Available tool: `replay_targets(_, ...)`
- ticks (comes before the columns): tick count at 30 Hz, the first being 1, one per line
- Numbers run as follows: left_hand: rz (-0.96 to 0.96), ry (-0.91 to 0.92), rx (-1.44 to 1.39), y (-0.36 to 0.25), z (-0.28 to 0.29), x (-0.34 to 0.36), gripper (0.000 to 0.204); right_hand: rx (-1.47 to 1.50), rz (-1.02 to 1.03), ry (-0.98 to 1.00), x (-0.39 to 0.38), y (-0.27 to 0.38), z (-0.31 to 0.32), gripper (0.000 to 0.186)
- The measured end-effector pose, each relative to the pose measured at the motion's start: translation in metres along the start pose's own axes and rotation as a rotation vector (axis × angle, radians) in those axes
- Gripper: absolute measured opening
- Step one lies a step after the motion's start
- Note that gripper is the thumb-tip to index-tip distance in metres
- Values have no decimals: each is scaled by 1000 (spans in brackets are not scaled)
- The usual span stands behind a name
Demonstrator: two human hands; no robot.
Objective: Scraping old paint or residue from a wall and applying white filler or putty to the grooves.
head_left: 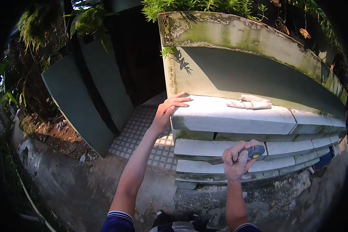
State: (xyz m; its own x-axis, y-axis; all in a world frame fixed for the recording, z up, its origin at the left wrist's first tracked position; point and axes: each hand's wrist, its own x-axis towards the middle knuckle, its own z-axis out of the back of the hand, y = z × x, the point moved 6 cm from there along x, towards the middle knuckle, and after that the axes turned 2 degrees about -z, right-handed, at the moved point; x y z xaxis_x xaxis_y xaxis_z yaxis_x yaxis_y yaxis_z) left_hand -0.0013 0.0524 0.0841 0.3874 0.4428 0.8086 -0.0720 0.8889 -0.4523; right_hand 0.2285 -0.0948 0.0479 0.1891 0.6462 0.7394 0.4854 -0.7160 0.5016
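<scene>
My left hand (pixel 170 109) rests on the left end of the wall's pale top ledge (pixel 228 116), fingers stretched over the corner. In my right hand (pixel 235 162), which is coated with whitish dust, is a scraper (pixel 256 151) with a dark rounded handle and a yellow spot. Its flat blade points left, partly hidden by my fingers, in front of the lower ledges. I cannot tell whether the blade touches them. Farther back on the top ledge lie rolled or folded beige pieces (pixel 253 103), of paper or cloth.
Stepped pale ledges (pixel 205 147) run to the right below the top one. Behind stands a mossy planter wall (pixel 236 34) with green plants. A green gate panel (pixel 79 104) and tiled floor (pixel 143 131) are at left. A dark blue object (pixel 324 160) sits at far right.
</scene>
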Motion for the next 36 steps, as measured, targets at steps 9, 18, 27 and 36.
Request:
replay_targets(9, -141, -296, -73, 23, -3, -9, 37, 81, 271, -518, 52, -31, -45, 21)
replay_targets(18, -184, -289, -38, 26, 2, -6, 34, 81, 425, -526, 57, -60, -66, 17)
replay_targets(27, -181, -293, -36, 28, 1, -7, 35, 3, 495, -569, 53, -56, -59, 18)
replay_targets(36, -158, -303, -52, 29, 1, -9, 37, -88, 451, -649, 50, -53, -59, 21)
